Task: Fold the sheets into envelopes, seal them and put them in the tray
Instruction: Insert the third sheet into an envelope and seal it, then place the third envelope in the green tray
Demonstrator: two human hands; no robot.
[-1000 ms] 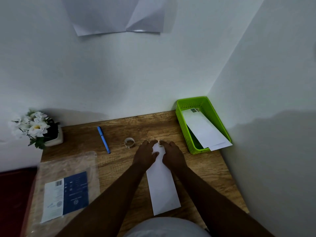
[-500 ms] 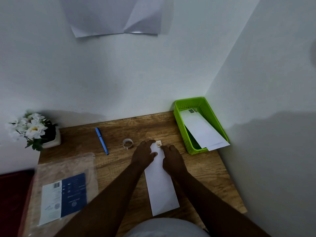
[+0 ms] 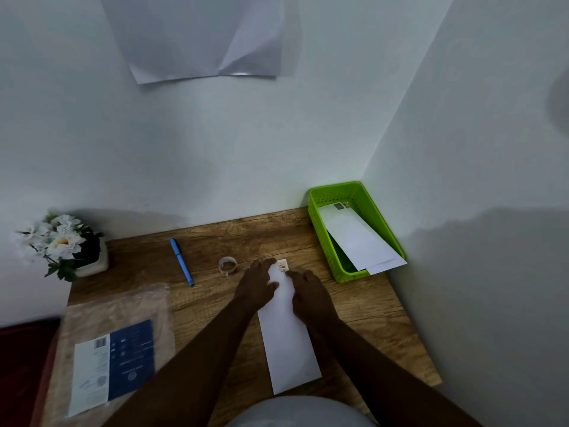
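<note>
Hands (image 3: 258, 285) flat on stamped envelope (image 3: 289, 334)

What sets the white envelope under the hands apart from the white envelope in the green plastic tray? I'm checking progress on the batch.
The white envelope under the hands lies flat on the wooden table; the white envelope in the green plastic tray leans tilted, its near end sticking out over the tray's rim. The left hand and right hand rest on the first; nothing touches the second. Both are long, white, and bear a stamp at the far end.
</note>
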